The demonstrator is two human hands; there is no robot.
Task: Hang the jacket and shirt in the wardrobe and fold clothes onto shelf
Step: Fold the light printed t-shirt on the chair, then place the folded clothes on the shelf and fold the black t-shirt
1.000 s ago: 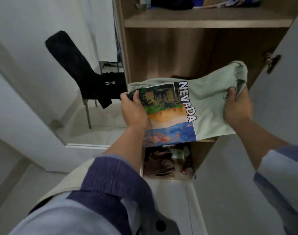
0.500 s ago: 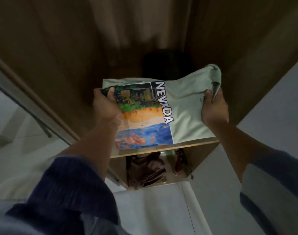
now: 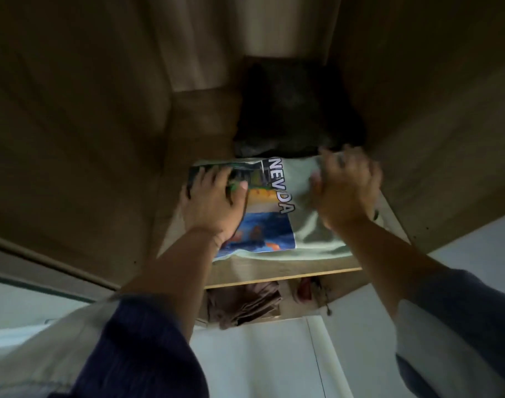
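Both hands are on the folded pale-green T-shirt, which lies flat on the wooden shelf inside the wardrobe. The left hand rests palm-down with fingers spread on the shirt's left edge, pressing on the coloured print rather than closing round it. The right hand sits on the shirt's right rear corner; it is blurred, and its fingers seem curled into the cloth there, though I cannot tell whether they actually pinch it. The two hands are apart, one at each side of the shirt, with the white word NEVADA showing between them.

Just behind the shirt, deeper on the same shelf, lies a dark folded garment, its front edge touching or nearly touching the shirt's back edge. Left of the shirt a strip of bare shelf board runs to the wardrobe's side wall. Below the shirt, on the next level down, a brownish folded cloth is visible under the shelf's front lip.
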